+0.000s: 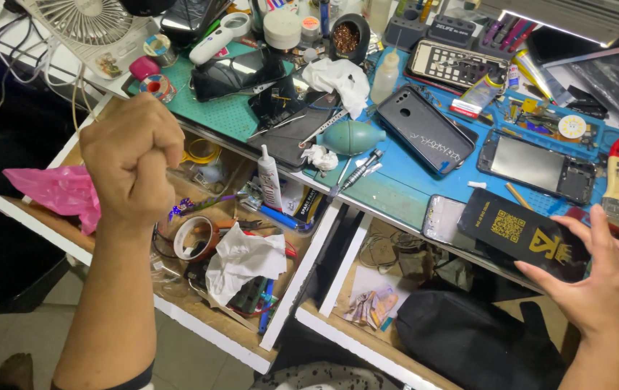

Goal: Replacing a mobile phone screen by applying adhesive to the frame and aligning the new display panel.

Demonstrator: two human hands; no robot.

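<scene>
My left hand point(132, 155) is raised in a closed fist above an open wooden drawer point(201, 318); nothing shows in it. My right hand point(598, 282) grips the lower end of a black flat phone part point(522, 232) with yellow markings, held at the front edge of the blue work mat point(403, 180). A phone frame with a pale inside point(445, 218) lies just left of that part. A black phone back cover point(425, 130) and an opened phone point(537, 166) lie on the mat farther back.
The left drawer holds a tape roll point(194, 238), crumpled white tissue point(244, 260), a glue tube point(269, 177) and tools. A second drawer point(374, 289) contains a black bag point(468, 339). A teal air blower point(353, 137), green mat point(226, 108), fan point(85, 22) and pink bag point(60, 191) surround.
</scene>
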